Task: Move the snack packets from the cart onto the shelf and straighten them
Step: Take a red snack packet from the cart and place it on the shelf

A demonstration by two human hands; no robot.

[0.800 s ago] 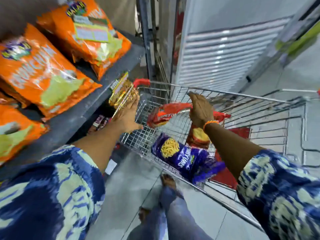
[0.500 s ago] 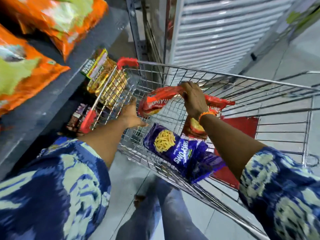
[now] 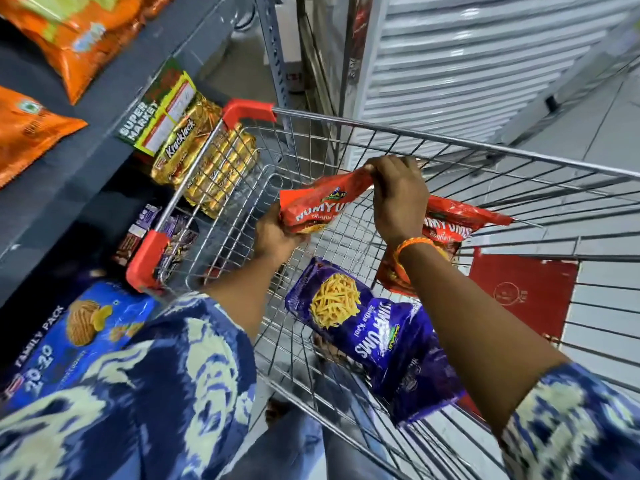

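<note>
Over the cart (image 3: pixel 450 147), the right hand (image 3: pixel 398 199) pinches a red packet's (image 3: pixel 318 206) top edge; the left hand (image 3: pixel 273 233) grips its lower end. A second red packet (image 3: pixel 450 230), seemingly attached, trails behind the right wrist.

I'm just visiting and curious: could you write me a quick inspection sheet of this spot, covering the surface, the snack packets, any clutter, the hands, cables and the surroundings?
Surface: wire cart, red corner guards, beside a dark shelf.
Job's things: red packet lifted over the cart; second red packet behind the wrist; purple packet lying in the cart.
Clutter: orange bags, gold biscuit packs and blue family pack on the shelving.
Grippers: left hand and right hand both grip the first red packet.
Cables: nothing seen.
Surroundings: white slatted shutter, tiled floor.
</note>
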